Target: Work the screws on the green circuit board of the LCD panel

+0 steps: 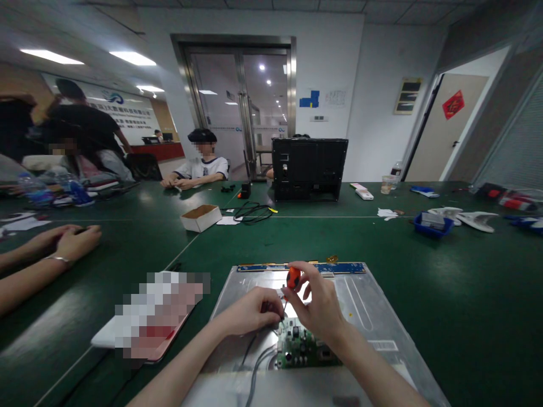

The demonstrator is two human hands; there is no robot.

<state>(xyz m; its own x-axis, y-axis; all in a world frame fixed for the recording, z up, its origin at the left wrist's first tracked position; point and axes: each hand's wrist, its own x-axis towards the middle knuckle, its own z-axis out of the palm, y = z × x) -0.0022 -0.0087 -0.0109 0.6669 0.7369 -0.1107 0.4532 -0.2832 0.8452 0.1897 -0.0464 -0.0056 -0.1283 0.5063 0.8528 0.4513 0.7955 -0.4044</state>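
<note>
An orange-and-black screwdriver is gripped by the fingers of my right hand, its thin shaft slanting down to the upper left corner of a green circuit board. Close beside the shaft, my left hand has its fingers curled together at the board's edge; whatever they pinch is hidden. The board lies on a flat silver metal panel. Grey cables run from the board's left side toward me. Along the panel's far edge is a narrow blue circuit strip.
Left of the panel lies a white and pink object, partly blurred out. Farther back are a small open box, black cable, a black monitor and a blue tray. Another person's hands rest at the left; someone sits opposite.
</note>
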